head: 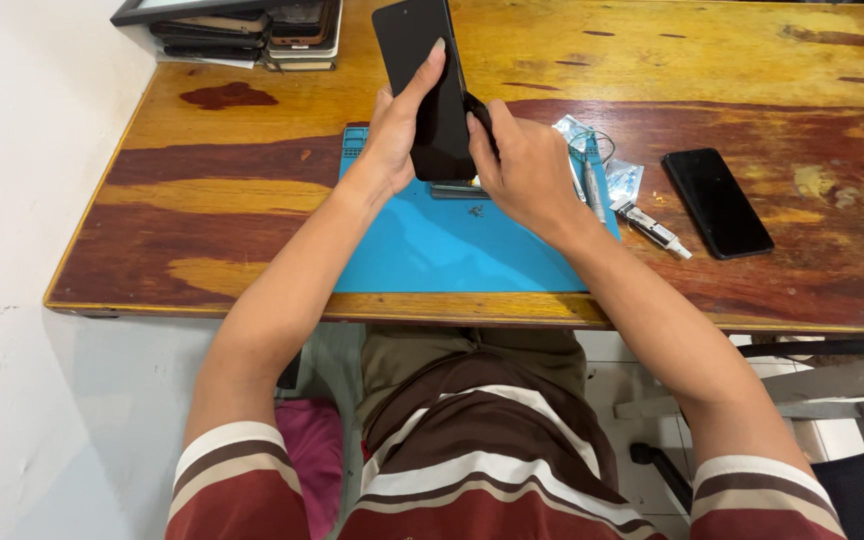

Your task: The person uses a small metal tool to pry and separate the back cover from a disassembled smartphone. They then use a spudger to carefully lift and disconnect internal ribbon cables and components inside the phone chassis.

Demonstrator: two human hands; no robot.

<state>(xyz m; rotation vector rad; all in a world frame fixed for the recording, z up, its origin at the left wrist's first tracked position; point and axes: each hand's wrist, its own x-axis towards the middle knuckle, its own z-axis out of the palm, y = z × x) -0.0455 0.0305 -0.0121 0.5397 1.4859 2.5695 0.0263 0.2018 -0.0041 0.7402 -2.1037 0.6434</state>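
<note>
Wooden worktop (252, 190) carried a blue mat (452, 250). Above the mat, a black phone (422, 80) stood upright, gripped by the left hand (397, 130); the right hand (527, 170) pinched its edge. A second phone (717, 202) and small tube (652, 228) lay right.

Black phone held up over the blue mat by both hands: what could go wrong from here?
1. The black phone is held tilted above the blue mat, gripped by the left hand mainly along its edges; it might slip and drop.
2. The right hand presses at its side edge; the panel could possibly crack.
3. The small tube lies near the right forearm and could get knocked.
</note>
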